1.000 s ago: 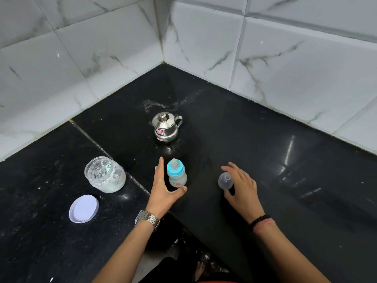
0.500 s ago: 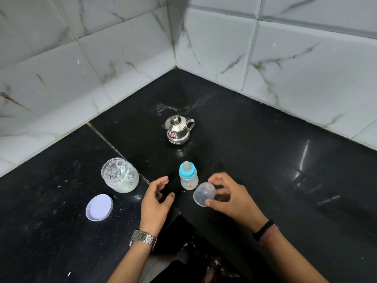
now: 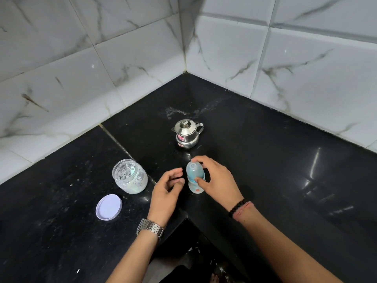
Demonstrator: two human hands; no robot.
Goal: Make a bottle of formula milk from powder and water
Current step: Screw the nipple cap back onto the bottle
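Capped now — the right hand (image 3: 216, 180) has brought the clear dome cap (image 3: 193, 169) onto the baby bottle (image 3: 195, 187) and pinches it there; left hand (image 3: 167, 188) hovers loosely curled, holding nothing. Beyond, powder jar (image 3: 130, 176) lidless — steel kettle (image 3: 186, 133) waits; formula looks nearly finished.

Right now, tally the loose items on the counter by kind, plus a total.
Baby bottle: 1, clear cap on it, right hand gripping the cap
Powder jar: 1, open
Jar lid: 1
Steel kettle: 1
Total: 4, cap counted with the bottle
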